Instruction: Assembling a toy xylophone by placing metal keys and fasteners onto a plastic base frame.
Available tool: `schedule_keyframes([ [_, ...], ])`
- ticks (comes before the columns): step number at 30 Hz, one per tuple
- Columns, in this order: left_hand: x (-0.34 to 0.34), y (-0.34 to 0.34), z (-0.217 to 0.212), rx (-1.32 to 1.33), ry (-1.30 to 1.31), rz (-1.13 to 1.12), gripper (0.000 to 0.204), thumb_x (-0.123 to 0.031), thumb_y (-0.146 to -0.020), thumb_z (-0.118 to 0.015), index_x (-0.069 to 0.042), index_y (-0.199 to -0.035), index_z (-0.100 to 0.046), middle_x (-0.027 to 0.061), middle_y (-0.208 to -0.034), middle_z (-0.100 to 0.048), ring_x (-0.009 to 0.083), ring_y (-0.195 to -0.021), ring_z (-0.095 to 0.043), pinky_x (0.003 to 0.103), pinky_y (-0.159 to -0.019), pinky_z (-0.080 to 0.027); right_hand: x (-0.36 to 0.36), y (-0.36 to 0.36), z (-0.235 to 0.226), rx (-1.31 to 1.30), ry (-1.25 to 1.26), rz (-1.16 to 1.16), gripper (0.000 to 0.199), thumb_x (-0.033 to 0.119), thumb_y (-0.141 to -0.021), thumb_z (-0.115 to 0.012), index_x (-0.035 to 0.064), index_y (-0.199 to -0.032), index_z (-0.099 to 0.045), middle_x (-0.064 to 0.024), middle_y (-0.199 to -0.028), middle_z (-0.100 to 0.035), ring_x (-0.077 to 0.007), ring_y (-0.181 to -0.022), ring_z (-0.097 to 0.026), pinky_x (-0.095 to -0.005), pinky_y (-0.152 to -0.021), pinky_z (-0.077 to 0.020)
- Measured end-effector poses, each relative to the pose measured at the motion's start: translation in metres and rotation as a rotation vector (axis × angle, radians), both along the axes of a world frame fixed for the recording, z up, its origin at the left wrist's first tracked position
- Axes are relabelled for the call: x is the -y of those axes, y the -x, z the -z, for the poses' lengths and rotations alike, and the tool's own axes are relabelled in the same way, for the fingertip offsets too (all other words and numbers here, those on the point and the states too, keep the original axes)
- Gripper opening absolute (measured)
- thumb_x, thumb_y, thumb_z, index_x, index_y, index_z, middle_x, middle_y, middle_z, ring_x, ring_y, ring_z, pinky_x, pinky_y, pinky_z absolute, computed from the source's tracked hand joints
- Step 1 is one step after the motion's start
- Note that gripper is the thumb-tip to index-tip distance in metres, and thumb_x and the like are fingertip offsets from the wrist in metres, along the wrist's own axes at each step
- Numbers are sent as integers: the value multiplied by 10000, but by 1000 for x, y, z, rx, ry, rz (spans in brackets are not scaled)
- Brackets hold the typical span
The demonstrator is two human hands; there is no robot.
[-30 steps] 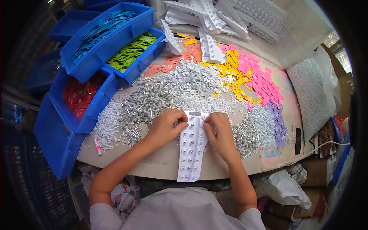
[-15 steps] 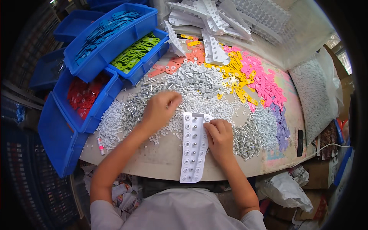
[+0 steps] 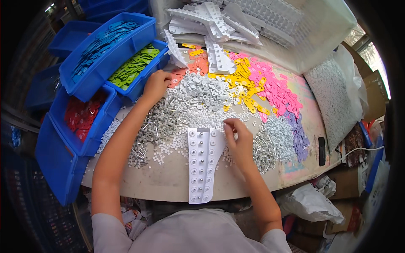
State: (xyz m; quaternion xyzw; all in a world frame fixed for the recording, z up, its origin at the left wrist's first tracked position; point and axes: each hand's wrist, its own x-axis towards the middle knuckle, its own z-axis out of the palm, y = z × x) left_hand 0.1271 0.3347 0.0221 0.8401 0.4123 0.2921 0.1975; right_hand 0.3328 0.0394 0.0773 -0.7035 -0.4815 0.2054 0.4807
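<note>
A white moulded plastic plate [image 3: 205, 192] lies upright in front of me at the table's near edge. Round sockets line both its sides, and metal pin heads run down its middle channel. My left hand [image 3: 157, 87] is at the far left, fingers bent together at the edge of the flat coral pieces [image 3: 175, 80]; what they grip, if anything, is hidden. Just right of the plate's upper end, my right hand [image 3: 240, 142] is pinched over tiny white plastic bits [image 3: 201, 119]. Nothing can be made out between its fingertips.
Heaps of grey-white round caps [image 3: 202, 90], metal pins [image 3: 156, 122], yellow pieces [image 3: 242, 80], pink pieces [image 3: 276, 90] and purple pieces [image 3: 296, 137] cover the table. Blue bins [image 3: 86, 90] stand at left, white moulded parts [image 3: 219, 59] behind. A black bar [image 3: 322, 152] lies at right.
My left hand has moved away from me and to the left, up to the coral pieces. My right hand has let go of the plate's edge. The whole view has shifted slightly.
</note>
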Motion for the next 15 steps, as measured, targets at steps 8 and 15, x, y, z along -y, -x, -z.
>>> schedule_keyframes([
  [8,44,5,-25,-24,-95,-38,173,-128,-916,-771,7,-978,-684,122,-904,-688,264,-834,-671,384,-761,-519,-61,-30,31,622,-28,-209,104,18,-903,-719,40,-1004,-719,-135,-979,-676,-348,-999,-646,-437,-856,-519],
  [15,185,14,-80,287,510,233,123,-104,-940,-767,7,-985,-736,48,-899,-724,125,-775,-637,281,-720,-491,-43,-26,20,540,16,-185,99,8,-910,-706,18,-999,-663,-141,-957,-662,-338,-951,-635,-428,-840,-516],
])
